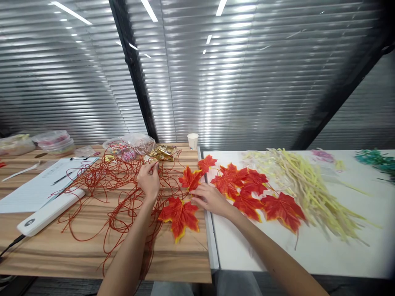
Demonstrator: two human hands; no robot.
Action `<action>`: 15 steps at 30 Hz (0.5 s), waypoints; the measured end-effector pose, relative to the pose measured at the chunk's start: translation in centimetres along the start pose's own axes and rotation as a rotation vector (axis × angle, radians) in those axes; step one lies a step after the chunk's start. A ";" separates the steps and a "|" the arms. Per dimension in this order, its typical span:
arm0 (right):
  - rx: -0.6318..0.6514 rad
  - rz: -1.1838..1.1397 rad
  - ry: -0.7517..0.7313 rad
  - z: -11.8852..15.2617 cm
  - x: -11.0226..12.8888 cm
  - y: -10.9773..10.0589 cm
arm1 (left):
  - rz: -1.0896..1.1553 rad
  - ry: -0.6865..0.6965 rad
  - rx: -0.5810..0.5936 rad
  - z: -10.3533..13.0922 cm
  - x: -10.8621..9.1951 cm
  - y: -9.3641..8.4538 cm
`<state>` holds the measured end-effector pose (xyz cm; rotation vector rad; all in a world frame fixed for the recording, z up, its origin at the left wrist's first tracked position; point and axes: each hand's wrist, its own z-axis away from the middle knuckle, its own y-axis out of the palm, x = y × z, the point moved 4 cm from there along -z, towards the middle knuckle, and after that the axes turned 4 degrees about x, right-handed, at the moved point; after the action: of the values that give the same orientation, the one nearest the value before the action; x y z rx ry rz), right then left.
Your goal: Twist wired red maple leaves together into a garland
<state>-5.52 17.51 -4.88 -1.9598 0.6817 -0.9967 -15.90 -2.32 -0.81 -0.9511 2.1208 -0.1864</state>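
Observation:
Over the tangled red cord (123, 209) my left hand (149, 179) is raised, its fingers pinched together; what they hold is too small to make out. My right hand (210, 199) has its fingertips closed at the stem of a red leaf (189, 178) with yellow edges. Just below lies another red leaf (180, 216) on the wooden table. To the right of my right hand, several red leaves (228, 181) spread over the white table, with a large one (284, 209) at their right end.
Yellow strips (302, 189) lie on the white table (324, 259). A paper cup (193, 141) and gold wrappers (163, 152) stand at the back. On the wooden table (46, 259) are a clipboard (40, 185), a white device (51, 211) and plastic tubs (54, 142). Blinds rise behind.

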 end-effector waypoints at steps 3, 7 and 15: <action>-0.038 0.035 0.031 0.0 -0.1 0.6 | -0.007 0.003 -0.002 0.0 0.0 0.1; -0.055 0.003 0.047 0.0 -0.2 1.5 | -0.006 0.016 -0.008 0.0 0.1 0.2; -0.147 -0.257 0.071 -0.1 -0.5 1.7 | 0.020 0.027 -0.017 0.1 0.2 0.3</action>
<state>-6.05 16.97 -6.46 -2.1895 0.5651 -1.2044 -16.12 -2.26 -1.12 -0.9418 2.1588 -0.1719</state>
